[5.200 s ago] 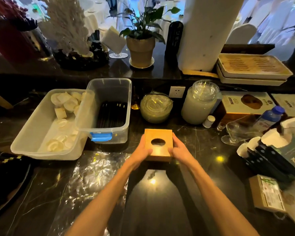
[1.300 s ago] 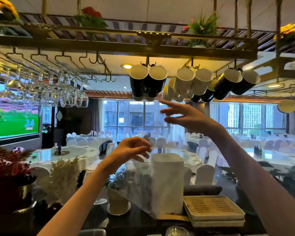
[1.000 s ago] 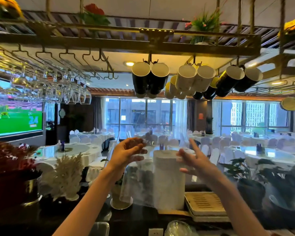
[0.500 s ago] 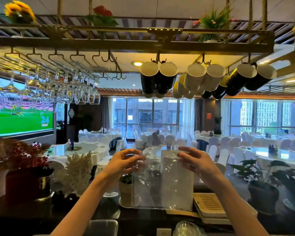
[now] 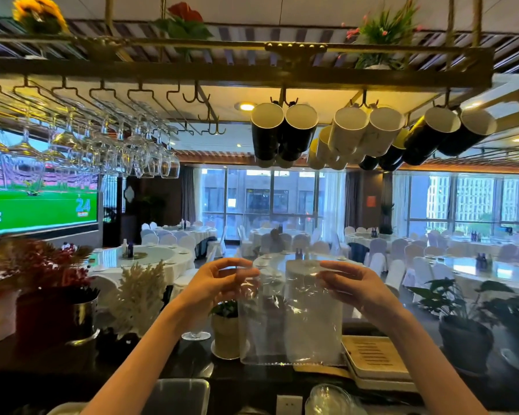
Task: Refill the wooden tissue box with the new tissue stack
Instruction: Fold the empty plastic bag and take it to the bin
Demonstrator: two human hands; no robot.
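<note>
2 bare forearms rise from the bottom edge of the view, with no sleeve, watch, band or ring visible on either. The left hand (image 5: 219, 283) and right hand (image 5: 357, 286) are ungloved, with slim fingers and short, unpainted nails. No clothing shows anywhere along either arm.

Mugs (image 5: 369, 133) hang right of glasses (image 5: 111, 145), above counter (image 5: 72, 363).

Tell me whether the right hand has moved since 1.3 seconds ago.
Yes. The right hand dropped from near the hanging black and white mugs to the clear plastic wrapper.
</note>
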